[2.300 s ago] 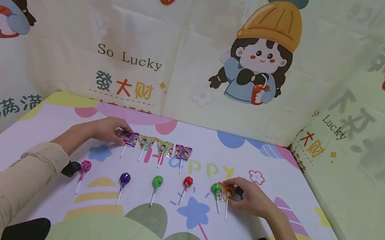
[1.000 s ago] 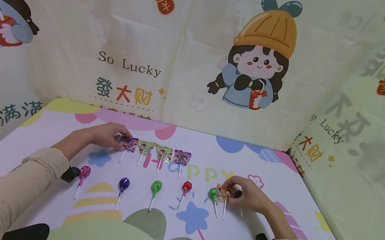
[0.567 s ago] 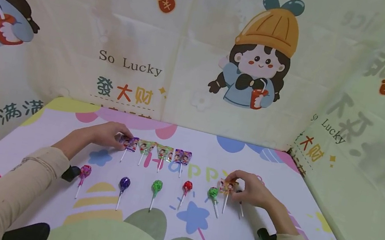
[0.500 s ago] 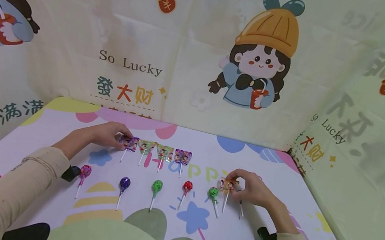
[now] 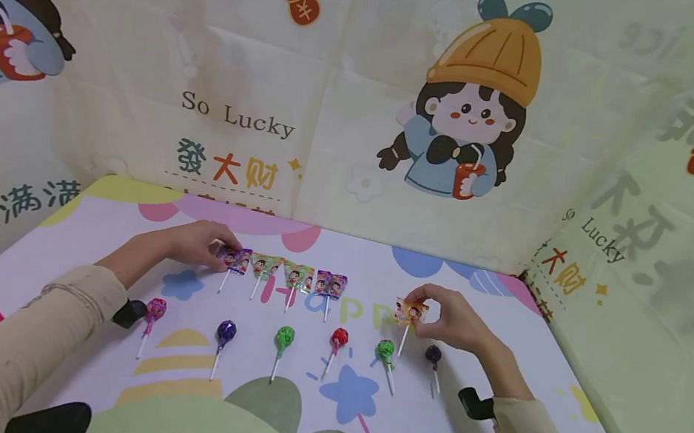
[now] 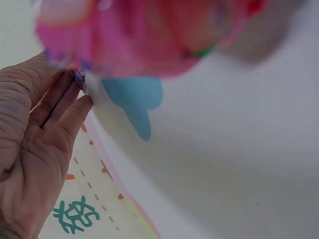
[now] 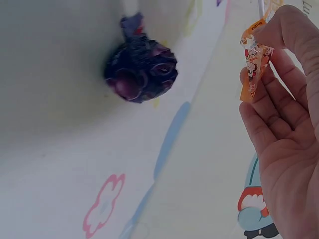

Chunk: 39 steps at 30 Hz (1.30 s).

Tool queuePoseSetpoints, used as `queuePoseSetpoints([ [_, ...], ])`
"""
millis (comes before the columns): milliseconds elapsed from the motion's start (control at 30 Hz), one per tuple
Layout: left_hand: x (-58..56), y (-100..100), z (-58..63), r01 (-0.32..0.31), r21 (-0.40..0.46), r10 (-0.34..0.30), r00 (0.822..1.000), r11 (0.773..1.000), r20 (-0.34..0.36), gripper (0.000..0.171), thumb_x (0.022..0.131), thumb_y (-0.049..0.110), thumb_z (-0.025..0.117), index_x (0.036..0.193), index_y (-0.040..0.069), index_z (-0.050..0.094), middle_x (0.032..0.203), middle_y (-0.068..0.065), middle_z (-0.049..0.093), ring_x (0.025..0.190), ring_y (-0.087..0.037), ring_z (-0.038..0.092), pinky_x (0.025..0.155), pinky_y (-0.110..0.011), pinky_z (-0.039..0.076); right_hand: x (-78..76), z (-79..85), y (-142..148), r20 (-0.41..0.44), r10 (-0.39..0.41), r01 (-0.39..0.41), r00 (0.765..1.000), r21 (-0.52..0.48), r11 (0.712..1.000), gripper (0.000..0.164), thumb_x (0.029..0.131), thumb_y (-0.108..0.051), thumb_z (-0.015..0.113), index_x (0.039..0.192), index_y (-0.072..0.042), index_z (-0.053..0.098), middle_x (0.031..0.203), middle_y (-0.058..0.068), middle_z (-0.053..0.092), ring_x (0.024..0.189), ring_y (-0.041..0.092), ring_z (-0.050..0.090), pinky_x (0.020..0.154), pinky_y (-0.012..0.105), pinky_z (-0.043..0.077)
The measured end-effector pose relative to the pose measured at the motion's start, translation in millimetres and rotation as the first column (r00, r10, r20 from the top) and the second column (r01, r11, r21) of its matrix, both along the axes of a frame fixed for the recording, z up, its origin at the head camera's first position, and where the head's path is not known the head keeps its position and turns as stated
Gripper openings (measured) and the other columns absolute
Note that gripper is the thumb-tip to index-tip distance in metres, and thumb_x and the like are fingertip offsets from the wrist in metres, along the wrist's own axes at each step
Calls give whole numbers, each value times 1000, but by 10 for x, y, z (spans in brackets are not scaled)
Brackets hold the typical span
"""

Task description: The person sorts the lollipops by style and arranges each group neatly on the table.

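On the left of the desk (image 5: 188,425), its pale top printed with pastel shapes, the pink round lollipop (image 5: 155,308) lies near my left wrist, its ball wrapped in glossy pink film. Beyond it, my left hand (image 5: 198,243) pinches the left edge of the purple flat-wrapped lollipop (image 5: 238,260), whose shiny printed film sits on a thin white stick. Just right of that, in the same far row, come two green flat-wrapped lollipops (image 5: 266,266) and a second purple flat-wrapped lollipop (image 5: 331,285), their wrappers spread like little fans. Nearer me, a spaced row of crinkled, foil-bright balls runs on: purple (image 5: 226,332), green (image 5: 285,337), red (image 5: 339,337), then another green (image 5: 385,350), each with its stick pointing my way.

Further right, my right hand (image 5: 454,321) grips the orange flat-wrapped lollipop (image 5: 408,312) between thumb and fingers, the slick film creased in my grasp. It sits left of my palm, well apart from the one in my left hand; I cannot tell whether its stick touches the desk. Last, the dark purple round lollipop (image 5: 433,354), knobbly and shiny, lies on my side of the right hand, just below it in the head view.
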<state>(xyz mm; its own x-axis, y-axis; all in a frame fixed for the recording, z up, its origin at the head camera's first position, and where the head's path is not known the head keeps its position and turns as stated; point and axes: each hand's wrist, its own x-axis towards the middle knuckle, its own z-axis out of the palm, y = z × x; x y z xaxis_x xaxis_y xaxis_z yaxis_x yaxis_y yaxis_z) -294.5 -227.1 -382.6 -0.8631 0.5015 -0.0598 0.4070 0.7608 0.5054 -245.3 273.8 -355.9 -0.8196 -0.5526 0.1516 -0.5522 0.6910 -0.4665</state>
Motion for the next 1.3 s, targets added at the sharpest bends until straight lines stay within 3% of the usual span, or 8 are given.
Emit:
queuePoseSetpoints([
  [500,-2,-2,7,-9,-8,9,1000,1000,1,45,91,17,78,133,5,67,134,-17,62,118,-33,56,105,-55,49,-202,55,-317,56,7,-7,998,5,1000,36,80,-5,81,114,-9,70,115,5,70,107,24,59,102,60,49],
  [800,3,10,1,0,0,0,1000,1000,0,46,91,17,78,133,5,66,133,-16,63,115,-32,57,103,-54,50,-331,22,-474,90,13,-15,996,27,1000,36,79,-6,81,113,-10,70,113,4,69,106,24,59,105,57,47],
  [1033,2,18,0,1,-1,-1,1000,1000,-3,46,91,17,78,133,5,66,133,-16,63,114,-31,57,103,-53,50,-437,-29,-564,94,24,-30,995,67,997,37,80,-8,83,115,-11,70,113,1,69,106,22,59,104,48,50],
  [1300,-9,0,-28,-9,-2,9,1000,1000,-7,45,91,16,78,133,6,67,132,-14,63,114,-30,57,103,-53,50,-536,-92,-633,116,60,-70,991,85,994,35,82,-7,81,114,-11,69,111,1,69,105,22,59,102,47,51],
])
